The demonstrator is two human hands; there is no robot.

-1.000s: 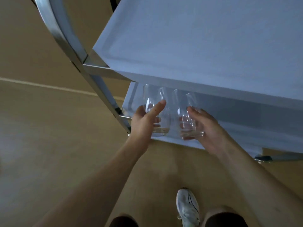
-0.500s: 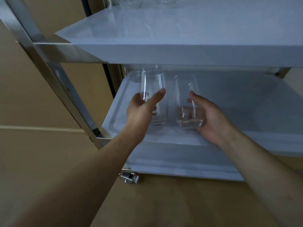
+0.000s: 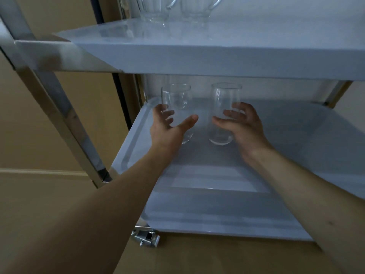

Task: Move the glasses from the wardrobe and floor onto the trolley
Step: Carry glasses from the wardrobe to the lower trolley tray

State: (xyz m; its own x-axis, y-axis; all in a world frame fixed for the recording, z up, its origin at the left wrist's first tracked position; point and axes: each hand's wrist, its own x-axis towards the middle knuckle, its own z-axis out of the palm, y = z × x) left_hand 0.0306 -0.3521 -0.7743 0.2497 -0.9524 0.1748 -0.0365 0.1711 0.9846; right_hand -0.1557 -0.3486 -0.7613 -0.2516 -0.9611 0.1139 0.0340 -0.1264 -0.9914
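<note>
Two clear tumblers stand upright side by side on the trolley's lower white shelf [image 3: 296,147]. My left hand [image 3: 167,133] curls round the left glass [image 3: 175,97], with the thumb in front and the fingers showing through it from behind. Over on the right glass [image 3: 225,95], my right hand [image 3: 246,131] wraps loosely, thumb in front and fingers spread at its far side. Both glass bases touch the shelf near its back left.
The upper shelf [image 3: 237,58] overhangs closely above my hands and carries two glass mugs [image 3: 154,8] at its back. A steel frame post [image 3: 59,107] slants down the left side. A caster [image 3: 146,237] sits on the tan floor below.
Both glasses have gone deeper over the lower shelf and come down onto it. My fingers have loosened and spread. The view has dropped lower under the top shelf.
</note>
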